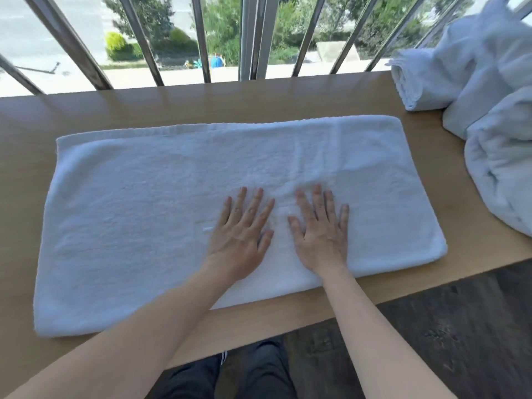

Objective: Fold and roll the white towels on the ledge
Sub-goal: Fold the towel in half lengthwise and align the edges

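Note:
A white towel [144, 203] lies flat and folded lengthwise across the wooden ledge [201, 102], its long edges running left to right. Both of my hands press palm down on its middle, side by side with fingers straight and spread. My left hand [241, 228] is just left of centre and my right hand [319, 228] is just right of it. Small wrinkles show in the cloth between and above my fingertips. A rolled white towel [414, 82] lies at the back right of the ledge.
A heap of loose white towels [501, 133] fills the right end of the ledge. Metal window bars [253, 38] rise directly behind the ledge. The ledge's front edge runs below the towel, with dark floor [446, 335] and my legs beneath.

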### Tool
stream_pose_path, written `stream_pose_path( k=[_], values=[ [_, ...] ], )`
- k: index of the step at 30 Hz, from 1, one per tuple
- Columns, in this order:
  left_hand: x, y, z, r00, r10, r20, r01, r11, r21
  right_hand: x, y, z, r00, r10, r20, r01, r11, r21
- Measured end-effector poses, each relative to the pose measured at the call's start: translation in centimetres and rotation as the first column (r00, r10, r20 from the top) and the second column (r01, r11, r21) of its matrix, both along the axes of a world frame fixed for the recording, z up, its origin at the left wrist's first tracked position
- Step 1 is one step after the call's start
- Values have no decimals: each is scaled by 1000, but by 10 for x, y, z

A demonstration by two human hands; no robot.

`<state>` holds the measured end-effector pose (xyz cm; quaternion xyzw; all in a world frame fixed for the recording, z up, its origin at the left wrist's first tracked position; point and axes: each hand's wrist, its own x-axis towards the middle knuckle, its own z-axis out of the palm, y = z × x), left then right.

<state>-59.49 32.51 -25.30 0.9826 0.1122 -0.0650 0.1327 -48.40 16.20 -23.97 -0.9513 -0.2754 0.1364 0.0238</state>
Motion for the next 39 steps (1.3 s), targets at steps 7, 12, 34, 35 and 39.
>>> stream_pose_path(
  k=[7, 12, 34, 35, 39],
  values=[
    [94, -34, 8, 993, -113, 16, 113, 994, 6, 84, -73, 2, 970, -245, -5, 245, 969, -22],
    [167, -62, 11, 990, -141, 9, 141, 990, 3, 118, -116, 1, 942, -337, 10, 337, 942, 3],
    [382, -148, 0, 975, -122, 186, 137, 988, -66, 152, -175, 34, 839, -460, -290, 538, 780, 319],
    [380, -147, 1, 969, -97, 227, 128, 983, -128, 151, -173, 39, 860, -413, -300, 502, 792, 347],
    [367, -135, 13, 958, 42, 283, 81, 908, -411, 146, -157, 47, 862, -271, -428, 461, 770, 442]
  ],
)
